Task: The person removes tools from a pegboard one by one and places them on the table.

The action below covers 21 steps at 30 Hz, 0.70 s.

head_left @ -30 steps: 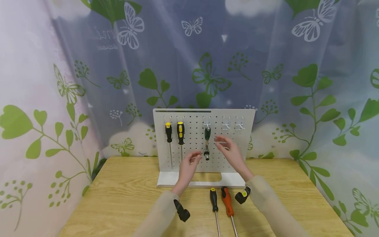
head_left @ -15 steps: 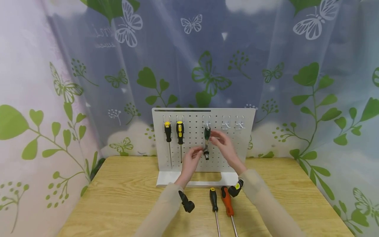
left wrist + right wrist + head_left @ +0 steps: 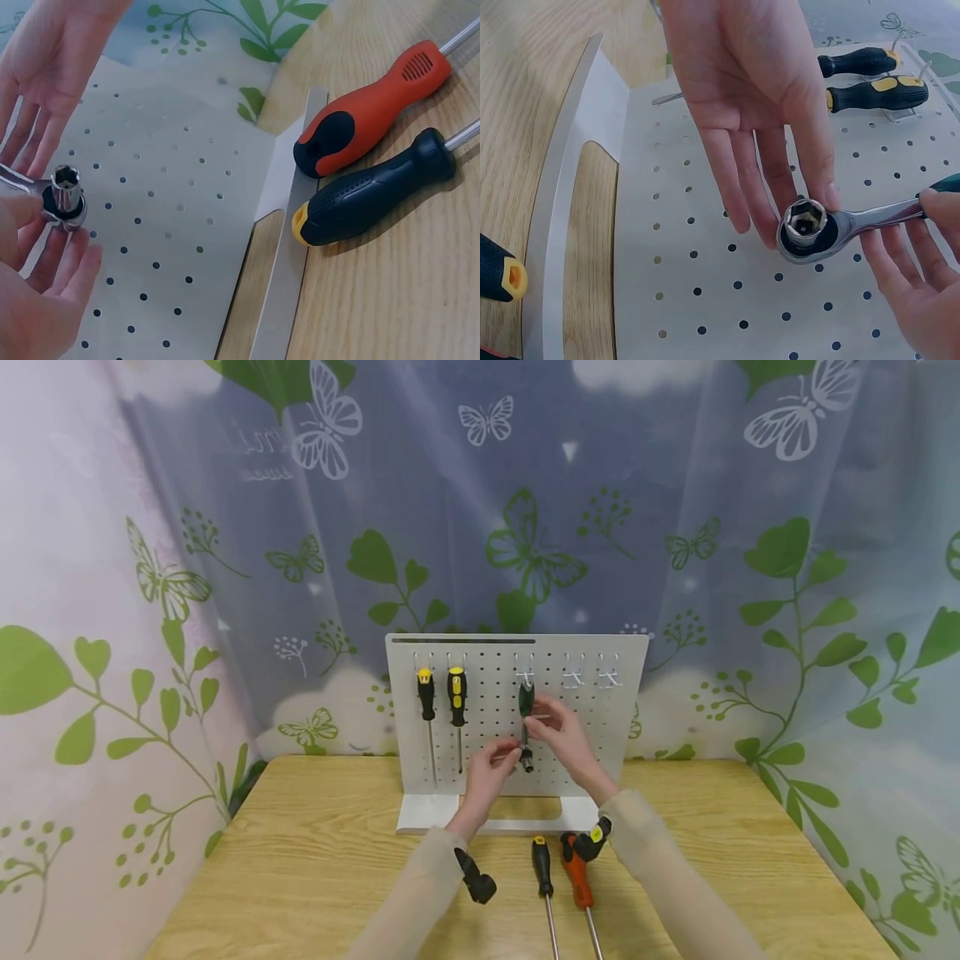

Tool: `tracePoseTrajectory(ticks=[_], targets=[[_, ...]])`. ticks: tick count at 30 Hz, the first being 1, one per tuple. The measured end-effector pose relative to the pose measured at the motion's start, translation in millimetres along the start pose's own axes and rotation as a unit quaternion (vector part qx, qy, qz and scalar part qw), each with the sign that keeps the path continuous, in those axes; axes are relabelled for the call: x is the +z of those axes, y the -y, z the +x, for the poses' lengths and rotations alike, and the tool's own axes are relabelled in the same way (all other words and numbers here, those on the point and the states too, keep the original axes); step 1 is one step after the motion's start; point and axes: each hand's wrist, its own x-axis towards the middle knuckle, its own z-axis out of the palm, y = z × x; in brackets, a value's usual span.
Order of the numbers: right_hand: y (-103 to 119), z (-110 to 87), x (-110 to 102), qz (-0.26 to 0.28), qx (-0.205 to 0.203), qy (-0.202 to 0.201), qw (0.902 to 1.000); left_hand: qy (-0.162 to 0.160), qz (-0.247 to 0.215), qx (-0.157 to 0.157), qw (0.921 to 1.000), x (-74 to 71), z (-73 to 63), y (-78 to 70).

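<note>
A ratchet wrench [image 3: 527, 700] with a dark green handle hangs head-down at a hook on the white pegboard [image 3: 487, 785]. Its chrome socket [image 3: 806, 223] points out from the board. My left hand [image 3: 484, 778] pinches the ratchet head between thumb and fingers, the thumb right by the socket. With thumb in front and fingers behind, my right hand [image 3: 567, 739] grips the wrench where the handle meets the metal shank. Both hands show around the tool in the left wrist view, where the socket [image 3: 66, 187] stands between them.
Two black-and-yellow screwdrivers [image 3: 426, 693] hang on the board's left side. Two bare hooks [image 3: 609, 678] are at its right. On the wooden table [image 3: 315, 852] before the base lie a black screwdriver [image 3: 542, 864] and an orange one [image 3: 576, 872], beneath my right forearm.
My right hand has come in from the right and taken hold of the wrench. My left hand has moved right onto the ratchet head, which has shifted slightly right and down.
</note>
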Motion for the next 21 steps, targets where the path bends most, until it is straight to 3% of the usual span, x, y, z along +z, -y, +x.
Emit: tracePoseTrajectory(ticks=[10,21], targets=[[5.3,-6.1,-0.8,-0.023,-0.009,-0.004,0.9997,0.018,-0.051,-0.002,0.9986,3.4,-10.4,-5.5],[14.1,-13.2,-0.6,-0.020,-0.014,0.002,0.9997,0.022,-0.057,-0.014,0.9981,1.0,-23.5,-13.8]])
